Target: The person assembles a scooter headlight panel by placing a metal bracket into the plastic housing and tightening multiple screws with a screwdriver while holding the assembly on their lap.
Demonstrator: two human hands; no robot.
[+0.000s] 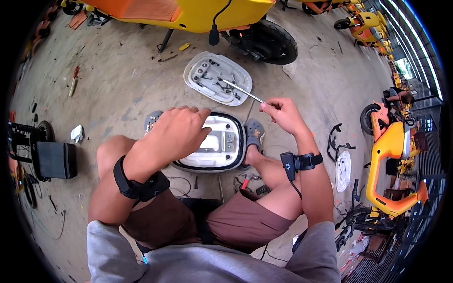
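Shirt cropped, nearer white shell part-hidden

Head cam, wide fisheye, looks down & fwd over lap, close; floor beyond

The rod is silver, the tray apparently off-white.
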